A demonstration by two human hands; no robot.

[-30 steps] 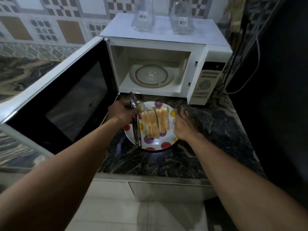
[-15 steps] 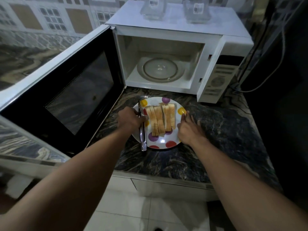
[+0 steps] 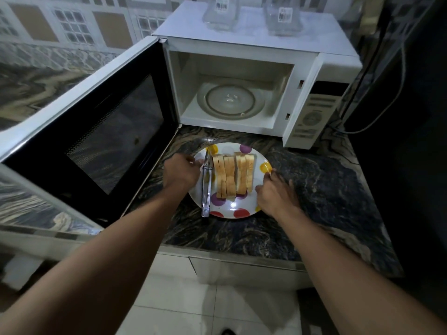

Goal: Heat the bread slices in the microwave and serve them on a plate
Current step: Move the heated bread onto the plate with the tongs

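A white plate with coloured dots sits on the dark marble counter in front of the microwave. Several bread slices stand in a row across the middle of the plate. Metal tongs lie along the plate's left side, with one end past the near rim. My left hand grips the left rim beside the tongs. My right hand grips the right rim, thumb on top of the edge. The microwave stands open, with nothing on its glass turntable.
The open microwave door swings out on the left, close to my left arm. Two clear glass jars stand on top of the microwave. A cable hangs at the right beside a dark wall. Bare counter lies right of the plate.
My left hand has laid the tongs down on the plate and shifted to the left rim. My right hand has closed on the right rim.
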